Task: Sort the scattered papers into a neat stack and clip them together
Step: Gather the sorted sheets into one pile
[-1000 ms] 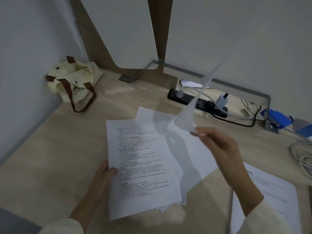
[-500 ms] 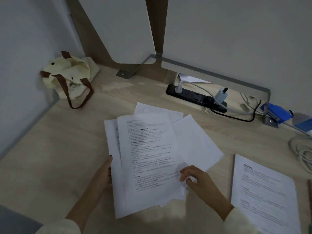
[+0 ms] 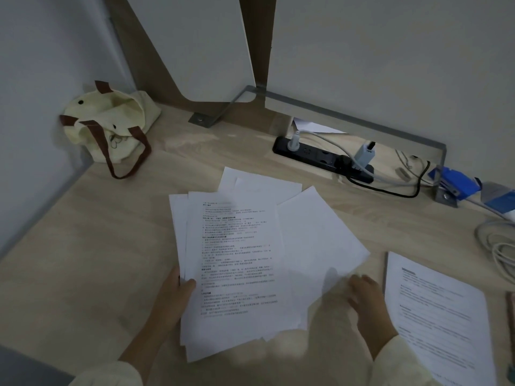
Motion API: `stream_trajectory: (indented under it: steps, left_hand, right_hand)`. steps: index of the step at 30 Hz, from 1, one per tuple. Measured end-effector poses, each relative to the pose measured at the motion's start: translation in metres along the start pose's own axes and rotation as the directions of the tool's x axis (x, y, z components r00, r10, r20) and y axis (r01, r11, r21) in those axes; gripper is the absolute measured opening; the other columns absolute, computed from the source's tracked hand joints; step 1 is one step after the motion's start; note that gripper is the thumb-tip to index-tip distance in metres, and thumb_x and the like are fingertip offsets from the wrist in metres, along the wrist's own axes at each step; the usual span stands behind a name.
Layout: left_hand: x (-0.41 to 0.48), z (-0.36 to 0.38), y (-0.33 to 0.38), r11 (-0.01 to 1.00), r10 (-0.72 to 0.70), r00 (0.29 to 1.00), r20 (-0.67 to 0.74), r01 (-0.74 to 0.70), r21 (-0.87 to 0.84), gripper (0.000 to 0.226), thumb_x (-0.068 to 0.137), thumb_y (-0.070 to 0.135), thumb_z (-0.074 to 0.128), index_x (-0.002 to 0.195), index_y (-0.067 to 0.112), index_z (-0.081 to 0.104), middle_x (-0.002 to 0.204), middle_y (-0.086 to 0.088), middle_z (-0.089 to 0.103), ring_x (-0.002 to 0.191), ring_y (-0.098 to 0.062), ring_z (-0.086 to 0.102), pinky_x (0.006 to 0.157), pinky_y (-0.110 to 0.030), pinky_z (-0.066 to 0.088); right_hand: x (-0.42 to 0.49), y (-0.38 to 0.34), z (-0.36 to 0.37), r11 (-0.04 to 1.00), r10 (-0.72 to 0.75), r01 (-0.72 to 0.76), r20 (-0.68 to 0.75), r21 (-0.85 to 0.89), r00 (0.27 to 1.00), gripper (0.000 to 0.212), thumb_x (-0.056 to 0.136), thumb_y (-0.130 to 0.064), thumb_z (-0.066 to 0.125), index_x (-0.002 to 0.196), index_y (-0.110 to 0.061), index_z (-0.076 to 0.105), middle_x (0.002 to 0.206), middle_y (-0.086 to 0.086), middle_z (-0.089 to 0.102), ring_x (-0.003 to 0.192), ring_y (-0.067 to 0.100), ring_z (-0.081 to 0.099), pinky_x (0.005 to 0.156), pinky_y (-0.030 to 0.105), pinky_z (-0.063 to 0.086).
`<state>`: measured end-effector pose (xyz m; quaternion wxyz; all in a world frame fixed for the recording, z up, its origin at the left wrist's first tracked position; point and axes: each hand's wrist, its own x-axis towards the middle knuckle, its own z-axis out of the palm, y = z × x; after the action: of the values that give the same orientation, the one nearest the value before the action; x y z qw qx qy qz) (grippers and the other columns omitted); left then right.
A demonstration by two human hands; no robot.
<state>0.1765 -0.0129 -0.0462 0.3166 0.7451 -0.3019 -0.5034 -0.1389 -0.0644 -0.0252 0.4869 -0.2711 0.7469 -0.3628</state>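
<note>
A loose pile of white papers (image 3: 237, 254) lies fanned out on the wooden desk (image 3: 83, 246), a printed sheet on top and blank sheets sticking out behind and to the right. My left hand (image 3: 174, 298) grips the pile's left edge, thumb on top. My right hand (image 3: 367, 299) hovers just right of the pile, fingers loosely curled, holding nothing. Another printed sheet (image 3: 434, 319) lies apart at the right. No clip is in view.
A cream tote bag (image 3: 108, 126) with brown straps sits in the back left corner. A black power strip (image 3: 320, 157) with plugs and cables runs along the back. Blue objects (image 3: 457, 185) and a coiled white cable (image 3: 498, 252) lie at the right.
My right hand laid the lifted sheet onto the pile, let it go and slid off to the right. My left hand shifted its thumb onto the pile's edge.
</note>
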Motion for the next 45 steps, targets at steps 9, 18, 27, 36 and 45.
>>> stream_trajectory:
  steps: [9,18,27,36,45]
  left_hand:
    - [0.003,0.001,0.001,0.994,0.029,1.000,0.007,-0.029,0.108,0.044,0.090,0.000,0.042,0.133,0.012,0.044,0.099,0.001,0.057,0.093,-0.023,0.054,0.085,-0.030,0.040]
    - [0.002,0.002,0.002,0.995,0.003,1.000,0.012,-0.004,0.103,0.042,0.090,-0.001,0.041,0.130,0.007,0.044,0.111,-0.009,0.057,0.091,-0.022,0.052,0.083,-0.029,0.037]
    - [0.000,0.000,0.004,1.000,-0.003,1.000,-0.008,0.004,0.012,0.042,0.088,-0.005,0.043,0.129,0.003,0.043,0.121,-0.009,0.055,0.108,-0.026,0.053,0.099,-0.038,0.039]
    - [-0.003,-0.007,0.006,0.997,0.069,0.997,0.020,-0.068,-0.039,0.042,0.088,0.002,0.050,0.128,0.015,0.050,0.121,-0.009,0.057,0.101,-0.024,0.057,0.076,-0.030,0.047]
    - [0.000,0.005,0.006,0.990,-0.082,0.983,0.165,0.099,-0.098,0.010,0.089,0.014,0.057,0.091,0.017,0.066,0.101,0.000,0.063,0.090,-0.014,0.056,0.068,-0.022,0.044]
  right_hand:
    - [-0.003,0.003,0.028,0.911,0.270,-0.320,0.213,0.258,0.939,0.021,0.082,-0.009,0.062,0.062,-0.008,0.056,0.048,0.002,0.055,0.045,0.014,0.055,0.045,0.022,0.049]
    - [0.002,-0.011,0.035,0.998,0.040,-0.037,0.039,-0.056,0.998,0.012,0.089,-0.010,0.055,0.086,0.000,0.061,0.064,0.016,0.059,0.044,0.018,0.055,0.045,0.023,0.048]
    - [-0.031,-0.096,-0.011,0.870,-0.462,0.459,-0.027,0.182,0.886,0.016,0.091,-0.010,0.053,0.093,-0.002,0.067,0.091,0.011,0.071,0.089,0.015,0.071,0.084,0.023,0.055]
    - [-0.037,-0.060,-0.008,0.904,-0.414,0.421,0.379,0.068,0.827,0.038,0.083,0.016,0.045,0.063,-0.009,0.065,0.093,-0.006,0.074,0.087,0.008,0.065,0.070,0.014,0.050]
    - [-0.026,0.010,0.024,0.967,-0.181,0.223,0.281,-0.127,0.942,0.011,0.089,0.000,0.051,0.098,0.000,0.057,0.099,0.006,0.062,0.089,0.023,0.060,0.068,0.015,0.050]
